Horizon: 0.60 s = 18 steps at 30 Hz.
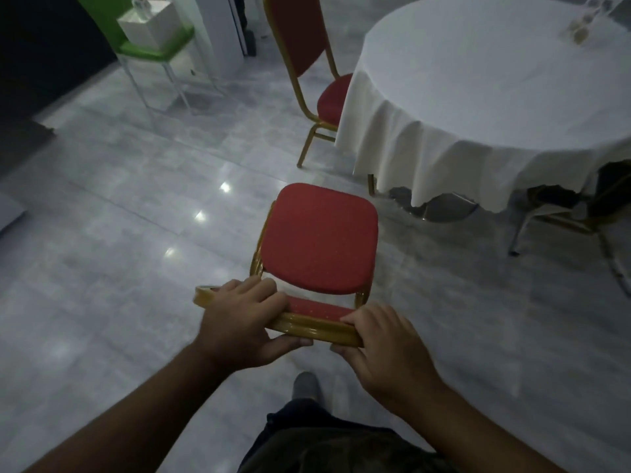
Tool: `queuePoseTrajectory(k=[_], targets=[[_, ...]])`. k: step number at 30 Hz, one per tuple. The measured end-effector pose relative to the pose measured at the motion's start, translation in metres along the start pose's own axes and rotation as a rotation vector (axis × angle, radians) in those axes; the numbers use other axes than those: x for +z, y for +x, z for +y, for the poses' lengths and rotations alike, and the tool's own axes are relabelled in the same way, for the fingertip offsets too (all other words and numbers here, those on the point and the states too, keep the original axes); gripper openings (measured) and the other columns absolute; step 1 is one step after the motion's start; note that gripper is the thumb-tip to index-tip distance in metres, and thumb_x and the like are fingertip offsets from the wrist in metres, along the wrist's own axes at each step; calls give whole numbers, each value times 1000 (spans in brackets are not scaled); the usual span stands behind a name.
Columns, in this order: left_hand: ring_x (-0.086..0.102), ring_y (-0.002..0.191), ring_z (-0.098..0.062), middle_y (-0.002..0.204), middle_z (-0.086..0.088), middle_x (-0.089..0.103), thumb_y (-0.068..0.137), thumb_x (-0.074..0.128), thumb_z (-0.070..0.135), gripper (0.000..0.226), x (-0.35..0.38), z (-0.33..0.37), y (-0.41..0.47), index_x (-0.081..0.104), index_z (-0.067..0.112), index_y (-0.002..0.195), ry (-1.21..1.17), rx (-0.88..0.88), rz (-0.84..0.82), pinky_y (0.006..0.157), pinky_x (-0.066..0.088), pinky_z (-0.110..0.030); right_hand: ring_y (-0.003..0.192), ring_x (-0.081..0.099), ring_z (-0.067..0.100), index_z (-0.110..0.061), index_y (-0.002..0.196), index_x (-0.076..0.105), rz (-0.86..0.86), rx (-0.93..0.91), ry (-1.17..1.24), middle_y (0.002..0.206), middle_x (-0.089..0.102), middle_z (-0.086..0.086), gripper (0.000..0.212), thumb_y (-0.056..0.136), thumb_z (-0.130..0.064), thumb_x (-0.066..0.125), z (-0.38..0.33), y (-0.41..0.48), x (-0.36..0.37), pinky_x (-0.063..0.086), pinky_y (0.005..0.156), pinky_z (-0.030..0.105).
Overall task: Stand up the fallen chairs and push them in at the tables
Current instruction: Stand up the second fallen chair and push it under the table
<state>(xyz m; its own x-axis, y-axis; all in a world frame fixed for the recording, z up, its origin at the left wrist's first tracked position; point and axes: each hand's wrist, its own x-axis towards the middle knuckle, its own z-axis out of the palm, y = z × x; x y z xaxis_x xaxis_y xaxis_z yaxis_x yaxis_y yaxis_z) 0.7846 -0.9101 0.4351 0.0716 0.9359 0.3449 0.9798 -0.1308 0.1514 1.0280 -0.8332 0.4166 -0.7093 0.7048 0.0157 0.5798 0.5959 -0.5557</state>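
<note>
Both my hands grip the gold top rail: left hand and right hand wrapped around it. That chair stands upright, short of the round table. Next, I judge, push it forward under the cloth.

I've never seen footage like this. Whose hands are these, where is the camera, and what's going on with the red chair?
There is no machine: a person wears a wide-angle camera on the head, looking down at their own hands. The left hand and right hand both grip the top rail of a red-cushioned chair with a gold metal frame, which stands upright on the grey tiled floor. Ahead on the right is a round table under a white cloth, with a second red and gold chair already pushed up to it.
</note>
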Motion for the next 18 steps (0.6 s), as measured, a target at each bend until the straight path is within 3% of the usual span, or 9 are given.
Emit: queuePoseTrajectory(k=[3,5,10,18], targets=[[52,60,-14,70,3,58,82,61,78,62,17,-11,11,62,16,73,-62,-18,82,58,34,-21,84,45,5,-35,99,51,76,42,-56,93,48,-19,33,93,-66,41,6,20,-3,41,77,33],[51,59,-14,69,3,58,81,61,80,64,32,-13,21,61,17,71,-107,-11,92,52,39,-25,86,45,5,-36,99,51,92,63,-95,94,48,-19,32,94,-66,41,17,27,-7,42,78,36],[51,59,-14,67,2,57,77,61,85,68,59,-15,63,58,18,68,-167,30,130,52,39,-26,83,45,5,-37,96,52,156,166,-83,93,46,-21,28,91,-65,48,37,33,-14,45,77,39],[48,57,-14,64,4,52,71,61,90,72,98,17,156,52,19,63,-281,123,133,47,43,-33,86,50,10,-31,95,57,320,274,-52,93,51,-16,48,91,-74,36,98,38,-48,45,78,43]])
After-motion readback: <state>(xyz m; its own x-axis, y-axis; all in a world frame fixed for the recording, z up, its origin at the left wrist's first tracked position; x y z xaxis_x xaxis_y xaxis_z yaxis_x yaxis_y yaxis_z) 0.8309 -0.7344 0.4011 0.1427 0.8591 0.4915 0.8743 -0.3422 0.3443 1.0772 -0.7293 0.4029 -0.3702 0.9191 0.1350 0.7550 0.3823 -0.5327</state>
